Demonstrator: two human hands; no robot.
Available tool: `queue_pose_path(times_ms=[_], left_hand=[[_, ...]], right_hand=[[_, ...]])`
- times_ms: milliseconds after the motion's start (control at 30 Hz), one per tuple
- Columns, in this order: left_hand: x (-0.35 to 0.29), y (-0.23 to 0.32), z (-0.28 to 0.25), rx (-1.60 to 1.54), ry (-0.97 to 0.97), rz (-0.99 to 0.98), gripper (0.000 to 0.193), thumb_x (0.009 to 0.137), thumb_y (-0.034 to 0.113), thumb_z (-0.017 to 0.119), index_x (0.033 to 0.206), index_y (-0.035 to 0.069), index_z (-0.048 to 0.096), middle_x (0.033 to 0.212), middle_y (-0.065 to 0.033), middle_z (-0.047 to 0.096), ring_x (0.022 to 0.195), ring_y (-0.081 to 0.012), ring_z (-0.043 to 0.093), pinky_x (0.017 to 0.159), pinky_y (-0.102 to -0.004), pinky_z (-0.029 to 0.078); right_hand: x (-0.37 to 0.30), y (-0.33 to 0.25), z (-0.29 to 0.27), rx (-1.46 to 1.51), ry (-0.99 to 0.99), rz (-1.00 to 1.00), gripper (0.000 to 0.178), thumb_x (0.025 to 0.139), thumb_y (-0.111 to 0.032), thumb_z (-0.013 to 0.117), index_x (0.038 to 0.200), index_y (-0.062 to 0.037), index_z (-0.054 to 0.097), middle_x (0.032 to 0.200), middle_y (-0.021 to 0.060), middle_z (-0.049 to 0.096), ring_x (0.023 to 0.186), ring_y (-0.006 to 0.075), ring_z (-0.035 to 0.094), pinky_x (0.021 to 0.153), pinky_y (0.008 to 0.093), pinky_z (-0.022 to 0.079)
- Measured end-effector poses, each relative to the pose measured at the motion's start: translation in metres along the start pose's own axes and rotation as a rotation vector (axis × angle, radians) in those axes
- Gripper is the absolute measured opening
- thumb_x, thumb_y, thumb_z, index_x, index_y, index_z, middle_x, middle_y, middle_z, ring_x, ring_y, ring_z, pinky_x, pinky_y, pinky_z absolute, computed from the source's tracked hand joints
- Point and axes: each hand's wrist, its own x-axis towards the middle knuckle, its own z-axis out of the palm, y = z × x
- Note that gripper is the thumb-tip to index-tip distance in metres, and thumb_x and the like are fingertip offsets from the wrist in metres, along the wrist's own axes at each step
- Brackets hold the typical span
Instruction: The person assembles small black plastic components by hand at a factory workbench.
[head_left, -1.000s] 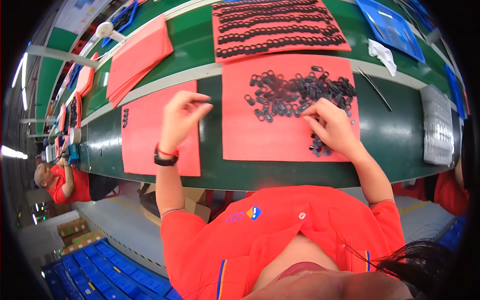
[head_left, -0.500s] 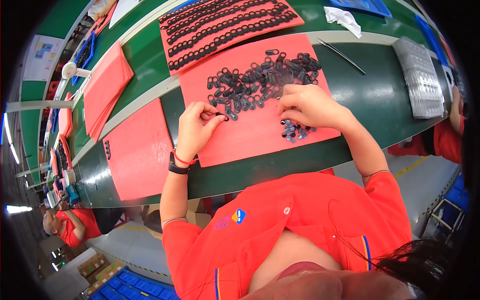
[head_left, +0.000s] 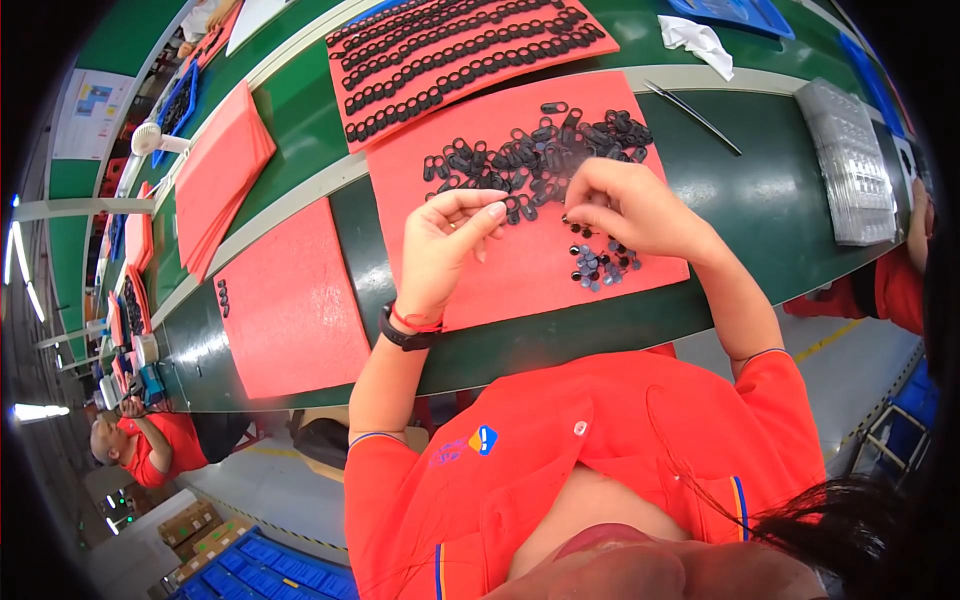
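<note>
My left hand is over the pink foam sheet, its thumb and forefinger pressed together beside the pile of black looped parts. Whatever lies between those fingertips is hidden. To the right, my right hand pinches a small round black piece at its fingertips. Beneath that hand lies a small heap of round black and grey-blue pieces. A gap separates the two hands.
Rows of black parts fill another pink sheet behind. On the left are a pink sheet with a few parts and stacked pink sheets. Tweezers, white cloth and clear plastic trays lie right.
My left hand has moved right, toward my right hand, from the near left of the pile. My right hand has shifted only slightly; a small black piece now shows at its fingertips.
</note>
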Motion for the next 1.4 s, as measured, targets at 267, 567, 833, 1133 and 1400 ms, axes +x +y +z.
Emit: queue_pose_path(times_ms=[267,567,833,1133,1400], left_hand=[[0.001,-0.010,0.020,-0.093,0.013,-0.018,0.020,0.082,0.003,0.058,0.100,-0.005,0.059,0.085,-0.0087,0.063,0.070,-0.0099,0.060,0.053,-0.0180,0.044],[-0.005,-0.013,0.024,-0.049,0.006,-0.042,0.022,0.083,0.003,0.057,0.102,-0.007,0.056,0.083,-0.0109,0.063,0.070,-0.0124,0.061,0.054,-0.0199,0.048],[-0.009,-0.011,0.028,-0.086,-0.012,-0.069,0.021,0.083,0.002,0.056,0.102,-0.007,0.056,0.080,-0.0119,0.063,0.068,-0.0136,0.062,0.060,-0.0234,0.052],[-0.011,-0.011,0.027,-0.088,-0.023,-0.067,0.020,0.083,0.001,0.056,0.101,-0.008,0.056,0.082,-0.0124,0.062,0.070,-0.0144,0.062,0.061,-0.0245,0.053],[-0.012,-0.012,0.029,-0.107,-0.010,-0.062,0.017,0.082,0.000,0.056,0.098,-0.008,0.056,0.081,-0.0119,0.062,0.069,-0.0141,0.062,0.061,-0.0252,0.054]], right_hand=[[-0.002,-0.010,0.024,0.555,0.236,0.270,0.012,0.083,-0.004,0.058,0.093,0.0014,0.056,0.084,0.0019,0.059,0.073,0.0034,0.056,0.060,0.0175,0.044],[0.001,-0.013,0.036,0.274,0.386,0.172,0.008,0.078,-0.007,0.064,0.081,-0.0014,0.059,0.067,-0.0017,0.054,0.050,0.0005,0.039,0.045,0.0178,0.031],[0.002,-0.013,0.039,0.311,0.393,0.148,0.008,0.076,-0.007,0.064,0.076,-0.0023,0.058,0.061,-0.0019,0.052,0.046,0.0013,0.037,0.042,0.0193,0.028],[0.002,-0.012,0.040,0.267,0.397,0.136,0.009,0.075,-0.008,0.065,0.075,-0.0022,0.057,0.060,-0.0014,0.052,0.045,0.0022,0.038,0.042,0.0198,0.029],[0.001,-0.015,0.041,0.226,0.397,0.138,0.012,0.075,-0.009,0.065,0.073,-0.0027,0.055,0.062,0.0009,0.050,0.049,0.0064,0.043,0.044,0.0222,0.033]])
